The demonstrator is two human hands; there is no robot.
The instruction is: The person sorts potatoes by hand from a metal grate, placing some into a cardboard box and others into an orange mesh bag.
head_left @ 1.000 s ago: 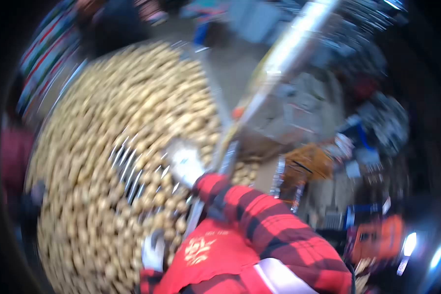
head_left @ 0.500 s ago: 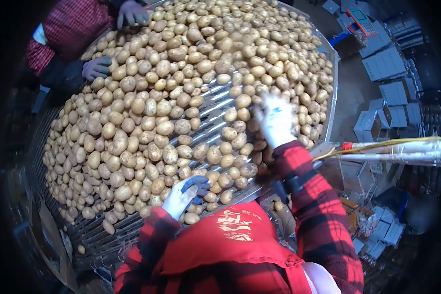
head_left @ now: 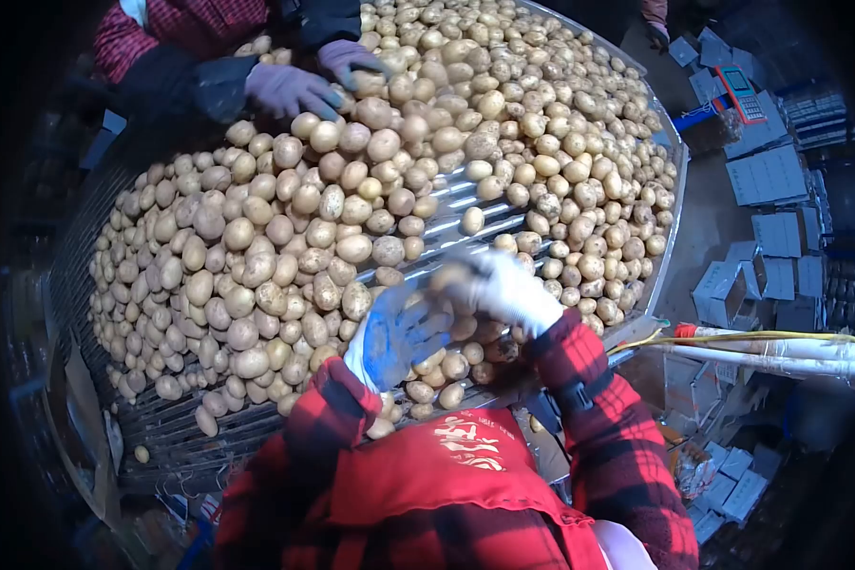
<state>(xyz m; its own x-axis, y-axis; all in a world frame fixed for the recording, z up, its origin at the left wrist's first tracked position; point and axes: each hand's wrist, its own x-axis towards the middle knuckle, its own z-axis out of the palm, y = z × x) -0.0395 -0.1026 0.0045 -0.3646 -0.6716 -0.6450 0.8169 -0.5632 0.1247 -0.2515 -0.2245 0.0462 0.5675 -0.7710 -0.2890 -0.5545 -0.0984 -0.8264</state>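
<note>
A broad heap of potatoes covers a slatted metal table. My left hand, in a white glove with a blue palm, is open at the near edge of the heap, its fingers spread and the palm showing. Close to its right, my right hand in a white glove is closed around a potato, blurred by motion. Several potatoes lie just below the two hands. Between the hands and the far part of the heap, bare slats show.
Across the table, a co-worker's two gloved hands touch potatoes at the heap's far left. On the right are white cartons, a red-framed device with keys and a wrapped pole with a yellow cable. Another person's sleeve shows at the top.
My right hand has moved left and nearer to my left hand, now with a potato. My left hand has opened and turned its palm into view. The co-worker's hands have shifted right.
</note>
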